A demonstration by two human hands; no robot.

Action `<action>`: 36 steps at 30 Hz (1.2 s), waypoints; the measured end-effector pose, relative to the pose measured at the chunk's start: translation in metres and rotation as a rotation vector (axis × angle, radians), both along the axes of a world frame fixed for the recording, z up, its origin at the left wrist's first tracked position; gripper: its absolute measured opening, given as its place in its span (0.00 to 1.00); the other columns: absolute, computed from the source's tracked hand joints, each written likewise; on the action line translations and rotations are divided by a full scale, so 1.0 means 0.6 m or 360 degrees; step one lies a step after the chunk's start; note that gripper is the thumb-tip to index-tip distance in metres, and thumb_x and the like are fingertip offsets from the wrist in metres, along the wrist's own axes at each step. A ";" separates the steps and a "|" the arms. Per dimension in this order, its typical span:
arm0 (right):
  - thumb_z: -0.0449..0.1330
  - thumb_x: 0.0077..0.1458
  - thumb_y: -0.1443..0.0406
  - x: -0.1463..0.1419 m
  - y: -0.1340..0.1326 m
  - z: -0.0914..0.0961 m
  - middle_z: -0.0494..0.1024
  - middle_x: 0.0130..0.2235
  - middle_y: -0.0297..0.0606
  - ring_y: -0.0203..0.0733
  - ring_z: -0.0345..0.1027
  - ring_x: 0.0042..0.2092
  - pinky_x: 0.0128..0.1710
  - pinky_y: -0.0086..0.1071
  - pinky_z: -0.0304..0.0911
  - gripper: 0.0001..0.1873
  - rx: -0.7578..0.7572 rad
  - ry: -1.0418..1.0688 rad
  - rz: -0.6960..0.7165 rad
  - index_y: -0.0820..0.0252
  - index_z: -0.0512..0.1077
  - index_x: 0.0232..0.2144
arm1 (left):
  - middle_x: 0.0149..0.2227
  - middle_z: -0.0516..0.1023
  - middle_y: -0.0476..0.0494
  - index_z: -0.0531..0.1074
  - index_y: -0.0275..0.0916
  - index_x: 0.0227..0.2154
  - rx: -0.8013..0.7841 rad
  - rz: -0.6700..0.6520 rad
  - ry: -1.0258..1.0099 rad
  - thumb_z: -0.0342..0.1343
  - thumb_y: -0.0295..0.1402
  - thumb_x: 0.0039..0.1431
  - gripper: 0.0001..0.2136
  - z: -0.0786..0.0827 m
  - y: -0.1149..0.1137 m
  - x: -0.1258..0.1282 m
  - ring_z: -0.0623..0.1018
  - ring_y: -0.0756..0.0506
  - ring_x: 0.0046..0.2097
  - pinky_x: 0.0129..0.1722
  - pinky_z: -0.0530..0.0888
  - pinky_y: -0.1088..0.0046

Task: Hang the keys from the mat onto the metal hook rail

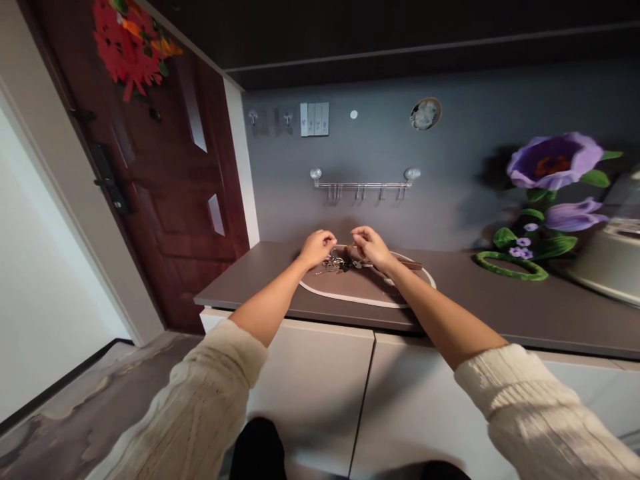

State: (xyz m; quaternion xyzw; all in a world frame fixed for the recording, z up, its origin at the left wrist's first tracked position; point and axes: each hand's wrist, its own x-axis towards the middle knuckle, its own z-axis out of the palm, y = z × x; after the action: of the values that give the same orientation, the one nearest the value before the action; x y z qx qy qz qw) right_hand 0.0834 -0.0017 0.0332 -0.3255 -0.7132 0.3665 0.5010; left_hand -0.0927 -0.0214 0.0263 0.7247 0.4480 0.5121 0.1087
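Observation:
Both my arms reach forward over a grey-brown cabinet top [500,300]. An oval tray with a pale rim [360,300] lies on it. My left hand [317,247] is curled, its fingertips pinching a bunch of metal keys [334,263] held just above the tray. My right hand [370,245] is also curled, gripping the other end of the same bunch, where a brown tag or strap [407,265] trails to the right over the tray.
A hook rail [363,187] hangs on the grey wall above the tray. A dark wooden door [165,173] stands at the left. Purple fabric flowers [550,193] and a metal basin [610,260] sit on the right. White cabinet doors [320,393] are below.

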 end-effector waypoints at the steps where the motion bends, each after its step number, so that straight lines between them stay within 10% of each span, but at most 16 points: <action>1: 0.53 0.49 0.64 0.000 0.006 -0.007 0.65 0.22 0.27 0.30 0.56 0.21 0.22 0.25 0.55 0.08 0.0144 -0.0098 -0.0109 0.57 0.62 0.34 | 0.28 0.68 0.47 0.72 0.38 0.26 0.0057 0.0011 0.0146 0.53 0.32 0.49 0.05 -0.004 0.001 -0.001 0.67 0.50 0.31 0.35 0.65 0.73; 6: 0.51 0.48 0.69 0.008 0.024 -0.031 0.72 0.37 0.41 0.37 0.64 0.37 0.41 0.33 0.58 0.10 0.0633 -0.0636 -0.0483 0.61 0.67 0.35 | 0.31 0.73 0.44 0.75 0.41 0.27 0.0061 -0.0080 0.0647 0.52 0.34 0.51 0.07 -0.016 0.012 -0.008 0.68 0.46 0.37 0.45 0.61 0.68; 17: 0.50 0.47 0.72 0.001 0.015 -0.035 0.74 0.36 0.42 0.38 0.65 0.36 0.40 0.31 0.58 0.11 0.0521 -0.0810 -0.0659 0.62 0.69 0.33 | 0.33 0.73 0.44 0.75 0.41 0.28 0.0124 -0.0040 0.0964 0.50 0.33 0.52 0.08 -0.018 0.004 -0.004 0.66 0.45 0.41 0.45 0.60 0.67; 36: 0.53 0.47 0.69 -0.012 0.000 -0.037 0.73 0.31 0.39 0.36 0.63 0.32 0.39 0.32 0.58 0.06 0.0450 -0.0722 -0.0515 0.61 0.68 0.30 | 0.25 0.71 0.47 0.71 0.35 0.25 -0.0071 -0.0130 -0.0059 0.54 0.34 0.49 0.07 0.000 0.003 -0.010 0.68 0.50 0.32 0.37 0.65 0.73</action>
State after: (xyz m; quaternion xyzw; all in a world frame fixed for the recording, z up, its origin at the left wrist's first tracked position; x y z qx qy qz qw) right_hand 0.0761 -0.0019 0.0112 -0.4355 -0.7897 0.0971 0.4211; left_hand -0.0986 -0.0197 0.0260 0.7303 0.4273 0.5103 0.1541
